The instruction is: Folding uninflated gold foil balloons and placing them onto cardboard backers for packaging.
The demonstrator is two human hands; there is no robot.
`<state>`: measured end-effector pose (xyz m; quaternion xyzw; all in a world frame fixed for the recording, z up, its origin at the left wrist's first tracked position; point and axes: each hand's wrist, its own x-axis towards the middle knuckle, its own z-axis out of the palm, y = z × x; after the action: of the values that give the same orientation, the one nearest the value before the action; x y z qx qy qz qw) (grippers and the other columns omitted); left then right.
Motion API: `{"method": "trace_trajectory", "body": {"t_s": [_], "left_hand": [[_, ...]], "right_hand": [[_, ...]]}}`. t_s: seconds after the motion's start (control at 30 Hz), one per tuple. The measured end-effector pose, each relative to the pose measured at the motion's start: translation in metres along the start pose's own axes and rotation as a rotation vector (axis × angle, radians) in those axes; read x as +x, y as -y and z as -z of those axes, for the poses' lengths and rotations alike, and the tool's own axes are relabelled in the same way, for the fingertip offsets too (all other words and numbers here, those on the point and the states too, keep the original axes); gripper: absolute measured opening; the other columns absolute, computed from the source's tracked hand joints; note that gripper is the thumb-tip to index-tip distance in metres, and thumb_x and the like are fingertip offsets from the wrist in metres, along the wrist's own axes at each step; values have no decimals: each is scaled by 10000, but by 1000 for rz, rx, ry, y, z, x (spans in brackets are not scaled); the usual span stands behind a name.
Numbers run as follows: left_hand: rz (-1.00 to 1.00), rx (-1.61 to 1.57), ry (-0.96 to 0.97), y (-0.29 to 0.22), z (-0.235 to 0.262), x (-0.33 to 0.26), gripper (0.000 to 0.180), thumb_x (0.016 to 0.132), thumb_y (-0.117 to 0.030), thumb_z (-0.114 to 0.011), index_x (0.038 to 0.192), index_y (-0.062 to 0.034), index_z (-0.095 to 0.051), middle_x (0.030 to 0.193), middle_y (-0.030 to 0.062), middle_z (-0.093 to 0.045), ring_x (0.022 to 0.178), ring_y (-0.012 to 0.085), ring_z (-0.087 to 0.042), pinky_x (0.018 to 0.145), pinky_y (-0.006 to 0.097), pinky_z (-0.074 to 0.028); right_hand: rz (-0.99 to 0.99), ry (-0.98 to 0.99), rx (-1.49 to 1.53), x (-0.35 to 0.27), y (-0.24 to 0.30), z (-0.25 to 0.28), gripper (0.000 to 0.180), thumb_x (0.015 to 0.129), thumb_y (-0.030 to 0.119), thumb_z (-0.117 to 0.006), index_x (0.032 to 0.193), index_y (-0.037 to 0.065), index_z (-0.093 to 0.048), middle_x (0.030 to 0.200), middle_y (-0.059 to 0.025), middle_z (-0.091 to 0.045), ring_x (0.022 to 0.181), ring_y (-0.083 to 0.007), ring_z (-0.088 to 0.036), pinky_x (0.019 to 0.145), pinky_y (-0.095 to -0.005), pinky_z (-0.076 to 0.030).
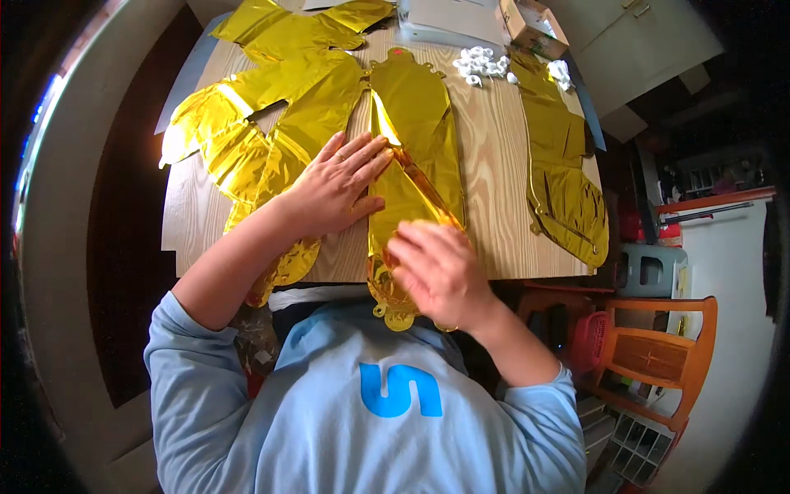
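A flat gold foil balloon (420, 107), long and uninflated, lies in front of me with a diagonal fold down its right half. Its scalloped lower end (395, 309) hangs past the table's near edge. My left hand (341, 181) rests flat with fingers spread, its fingertips on the balloon's left edge near the top of the fold. Over the lower right part of the balloon is my right hand (440, 267), its fingers bent and smeared by motion. Whether it grips the foil cannot be made out.
More flat gold foil pieces lie to the left (304, 90) and right (568, 165) on the wooden table (494, 214). White ribbon rolls (477, 64) sit near an open cardboard box (535, 29) at the back. A wooden chair (658, 354) stands at the lower right.
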<state>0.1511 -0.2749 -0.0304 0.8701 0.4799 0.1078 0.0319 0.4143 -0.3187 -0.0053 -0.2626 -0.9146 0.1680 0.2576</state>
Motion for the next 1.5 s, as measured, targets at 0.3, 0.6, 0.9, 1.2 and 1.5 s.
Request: {"method": "trace_trajectory", "body": {"t_s": [0.3,0.6,0.9,1.2,1.5], "left_hand": [[-88,-83,24,-11,9,-8,773,951,-413,-612,1560,-33,-324,1632,160,-310,1523,330,-268,1226,556,-190],[-69,-51,5,-13,3,-6,777,973,-434,-575,1584,-49,-290,1653,157,-268,1533,321,-242,1239,524,-159],[-44,21,26,-16,8,-8,762,1004,-490,-513,1580,-39,-297,1640,170,-287,1532,336,-240,1233,541,-160],[-28,10,64,-16,8,-14,785,1001,-501,-511,1585,-30,-278,1644,173,-278,1536,329,-235,1235,543,-154],[-22,-104,40,-12,14,-14,751,958,-360,-598,1574,-43,-307,1644,163,-280,1535,312,-239,1250,517,-131]], "right_hand": [[-164,26,35,-2,-47,4,511,995,229,-583,1447,8,-494,1478,-194,-517,1403,-368,-442,1184,-523,-305],[-244,68,91,0,-97,22,419,1019,119,-516,1436,89,-550,1498,-86,-540,1428,-257,-455,1222,-514,-219],[-165,101,-55,0,-97,29,380,989,115,-556,1362,74,-617,1472,-86,-561,1432,-293,-439,1216,-510,-243],[-23,-31,-88,11,-35,31,347,923,177,-667,1247,53,-677,1322,-167,-642,1241,-314,-585,1130,-481,-387],[29,37,-200,-3,18,-32,482,851,248,-730,1248,-5,-631,1341,-217,-559,1243,-363,-524,1110,-504,-373]]}}
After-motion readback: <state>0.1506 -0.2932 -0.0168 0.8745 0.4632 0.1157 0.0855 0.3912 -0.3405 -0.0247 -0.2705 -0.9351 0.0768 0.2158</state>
